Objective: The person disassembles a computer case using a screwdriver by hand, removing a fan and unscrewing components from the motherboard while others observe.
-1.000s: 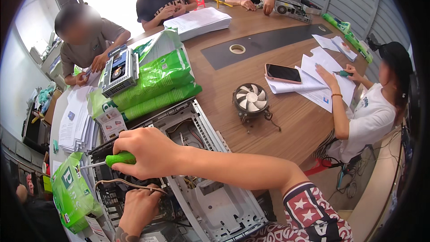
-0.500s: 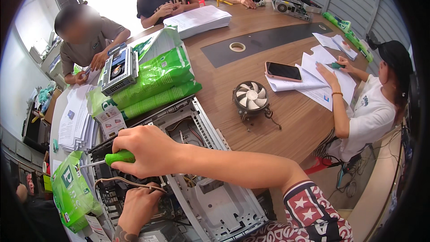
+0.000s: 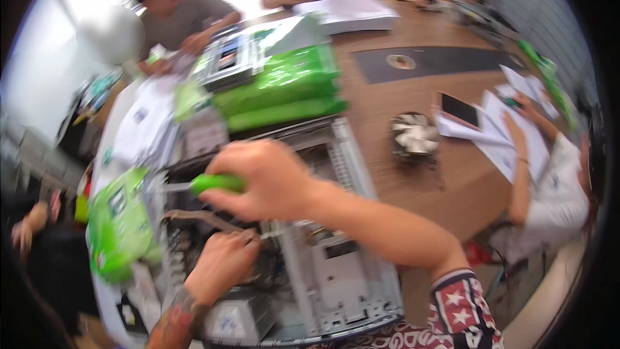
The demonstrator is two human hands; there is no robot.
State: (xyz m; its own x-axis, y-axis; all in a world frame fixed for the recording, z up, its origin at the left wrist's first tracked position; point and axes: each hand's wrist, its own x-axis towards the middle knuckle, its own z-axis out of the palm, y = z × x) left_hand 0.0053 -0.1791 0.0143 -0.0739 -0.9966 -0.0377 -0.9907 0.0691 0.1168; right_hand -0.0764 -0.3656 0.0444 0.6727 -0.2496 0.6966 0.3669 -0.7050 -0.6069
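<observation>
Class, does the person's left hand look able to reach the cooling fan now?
Probably not directly: the left hand is at the open computer case, and the right forearm crosses between that hand and the cooling fan.

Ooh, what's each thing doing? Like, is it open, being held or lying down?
Computer case: open, insides showing
Green screwdriver: held in the right hand
Left hand: down at the case, grip unclear
Cooling fan: out on the table, too blurry to tell if spinning
Phone: lying flat, screen dark
Green package: lying down, metal unit on top
</observation>
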